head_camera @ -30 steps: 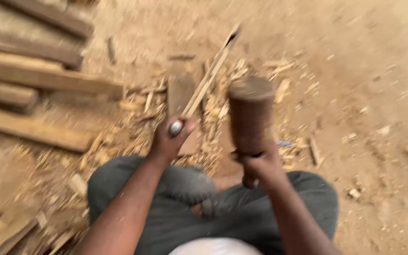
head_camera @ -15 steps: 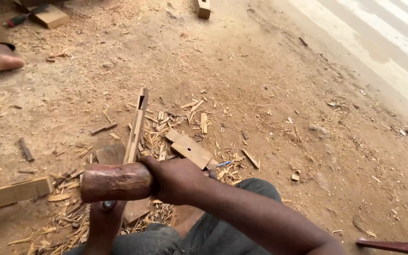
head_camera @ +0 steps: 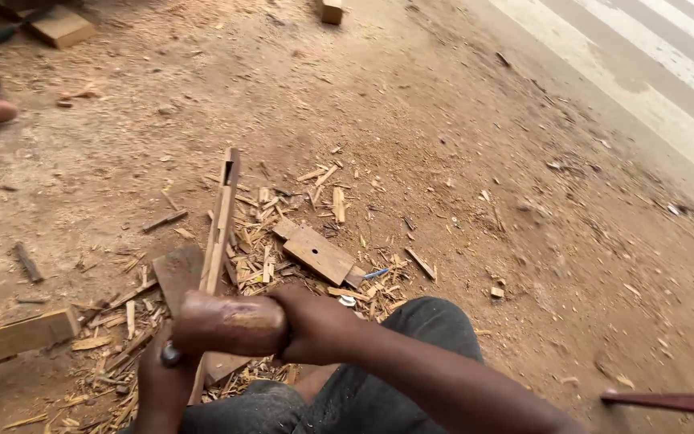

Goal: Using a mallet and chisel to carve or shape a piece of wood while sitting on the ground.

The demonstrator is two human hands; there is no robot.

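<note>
Mallet (head_camera: 230,324) over left hand (head_camera: 162,378), chisel half-hidden

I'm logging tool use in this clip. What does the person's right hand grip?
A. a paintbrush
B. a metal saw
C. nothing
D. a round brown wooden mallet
D: the right hand wraps around the round brown wooden mallet, held sideways above the long narrow wooden strip and the left hand.

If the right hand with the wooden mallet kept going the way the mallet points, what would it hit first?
The right hand aims the mallet leftward. First in line looks like the metal-capped tool handle in the left hand, beside the long wood strip, though depth is hard to judge.
</note>
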